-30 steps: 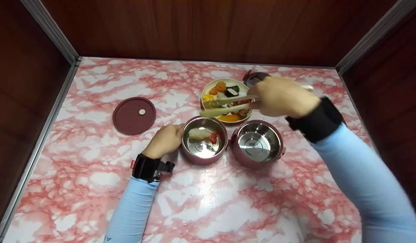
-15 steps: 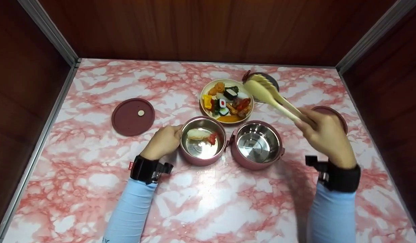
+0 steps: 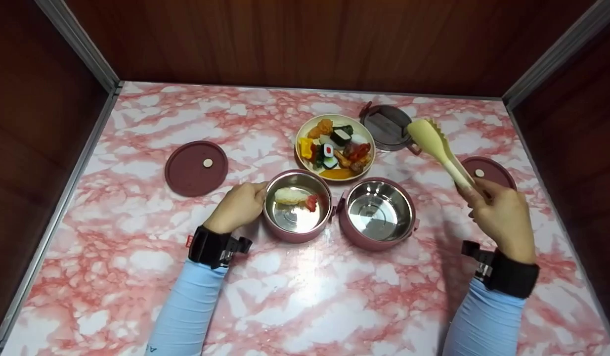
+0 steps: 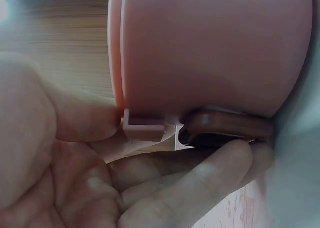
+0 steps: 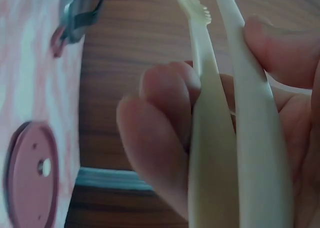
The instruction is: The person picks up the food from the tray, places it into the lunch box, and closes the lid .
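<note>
My left hand (image 3: 238, 207) holds the left side of a pink steel-lined lunch pot (image 3: 297, 236). In the left wrist view my thumb is at its rim and my fingers (image 4: 200, 188) lie along its brown latch (image 4: 225, 124). Inside that pot lies a fried shrimp (image 3: 291, 197) with a red tail. A second pink lunch pot (image 3: 376, 242), with a bare steel inside, stands just to the right. My right hand (image 3: 505, 217) grips pale yellow tongs (image 3: 443, 151) by the arms, raised over the table's right side. Nothing shows between their tips.
Behind the pots, a cream plate (image 3: 299, 141) carries sushi rolls, fried pieces and other foods. A dark lid with latches (image 3: 386, 128) lies at its right. One maroon round lid (image 3: 196, 170) is on the left, another (image 3: 498, 173) beyond my right hand. Wooden walls (image 3: 305, 44) enclose the table.
My right hand has drawn the tongs from over the plate and left pot out to the right. The tips look closer together than a second ago. My left hand has stayed at the pot.
</note>
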`<state>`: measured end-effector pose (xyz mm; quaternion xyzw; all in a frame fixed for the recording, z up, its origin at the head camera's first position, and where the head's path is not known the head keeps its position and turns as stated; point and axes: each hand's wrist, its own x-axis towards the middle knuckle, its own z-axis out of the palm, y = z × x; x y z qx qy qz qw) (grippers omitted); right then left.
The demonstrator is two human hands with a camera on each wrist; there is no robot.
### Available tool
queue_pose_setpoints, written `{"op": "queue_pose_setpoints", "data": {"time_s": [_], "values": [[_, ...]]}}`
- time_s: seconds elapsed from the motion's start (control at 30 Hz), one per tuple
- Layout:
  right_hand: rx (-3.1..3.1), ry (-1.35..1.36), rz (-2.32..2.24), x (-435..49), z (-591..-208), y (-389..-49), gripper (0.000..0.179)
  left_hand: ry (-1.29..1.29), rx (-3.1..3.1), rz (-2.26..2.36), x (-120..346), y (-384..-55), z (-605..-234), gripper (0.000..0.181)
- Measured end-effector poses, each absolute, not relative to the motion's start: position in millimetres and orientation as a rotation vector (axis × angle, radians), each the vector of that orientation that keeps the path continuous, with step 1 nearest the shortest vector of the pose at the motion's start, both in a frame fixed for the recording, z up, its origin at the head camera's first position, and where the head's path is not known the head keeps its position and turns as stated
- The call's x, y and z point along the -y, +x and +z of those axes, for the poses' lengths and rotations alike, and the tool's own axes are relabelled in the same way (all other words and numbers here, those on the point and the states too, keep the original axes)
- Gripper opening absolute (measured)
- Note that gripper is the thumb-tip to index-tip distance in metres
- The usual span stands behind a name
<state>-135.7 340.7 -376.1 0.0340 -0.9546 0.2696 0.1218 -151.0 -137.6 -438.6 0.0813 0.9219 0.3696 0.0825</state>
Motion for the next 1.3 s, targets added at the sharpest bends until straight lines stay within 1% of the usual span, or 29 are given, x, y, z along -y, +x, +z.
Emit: {"op": "queue_pose_setpoints", "data": {"time_s": [0.17,0.47,0.83,0.97,1.17,1.3], "values": [[2.813,0.074,0.698,-343,-384,-143,0.037,0.248,-2.760,1.088,137,-152,-436,0.038],[2.849,0.095,0.718,-342,-397,-147,0.035,0.230,-2.735,1.080,137,-149,-439,0.040],[2.862,0.137,0.725,-337,-395,-151,0.040,0.288,-2.798,1.038,137,-149,-435,0.038],[2.881,0.164,0.749,-331,-394,-154,0.036,0.259,-2.802,1.031,140,-149,-434,0.038],[2.882,0.188,0.752,-324,-396,-154,0.025,0.272,-2.780,1.049,140,-149,-437,0.039],[2.861,0.214,0.741,-321,-399,-154,0.024,0.272,-2.768,1.061,137,-150,-437,0.039]]}}
